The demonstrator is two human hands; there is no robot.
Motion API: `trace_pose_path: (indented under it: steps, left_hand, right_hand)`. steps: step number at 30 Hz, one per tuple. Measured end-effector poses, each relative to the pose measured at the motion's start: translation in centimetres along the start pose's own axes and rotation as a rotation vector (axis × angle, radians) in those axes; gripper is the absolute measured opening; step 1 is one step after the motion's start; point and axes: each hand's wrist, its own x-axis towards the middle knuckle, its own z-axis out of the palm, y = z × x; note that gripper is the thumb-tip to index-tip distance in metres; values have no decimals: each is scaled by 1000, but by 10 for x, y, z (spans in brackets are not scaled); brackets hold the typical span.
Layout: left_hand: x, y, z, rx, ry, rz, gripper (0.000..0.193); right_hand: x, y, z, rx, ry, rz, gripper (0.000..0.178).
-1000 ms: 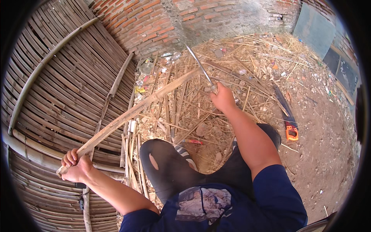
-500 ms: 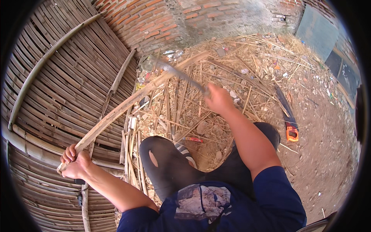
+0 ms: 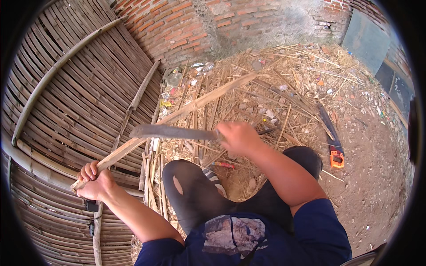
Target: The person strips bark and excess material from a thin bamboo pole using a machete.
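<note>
our left hand (image 3: 96, 181) clamped round near end of slat (image 3: 191, 108); slat slants away up-right from it. our right hand (image 3: 239, 138) clamped on knife (image 3: 177, 132); knife points left from it, across slat, contact we cannot tell. saw (image 3: 336, 158) lies right of right hand. beyond both hands, brick wall (image 3: 262, 26).

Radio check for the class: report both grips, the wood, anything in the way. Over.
Left grip closed on wood, lower-left end. Right grip holding blade, overlapping wood in view; contact unclear. Saw off right, out of the way.
</note>
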Motion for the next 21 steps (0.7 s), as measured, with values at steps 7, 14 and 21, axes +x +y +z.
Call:
trace_pose_path:
  steps: [7,14,21]
  left_hand:
    - [-6,1,4,-2,-77,8,76]
    - [-11,37,4,-27,-272,-5,79]
    - [-15,75,3,-70,-448,-25,76]
  right_hand:
    - [-6,64,-15,110,111,709,30]
    - [-6,58,-39,85,-111,392,29]
    - [-5,75,-58,271,-147,695,27]
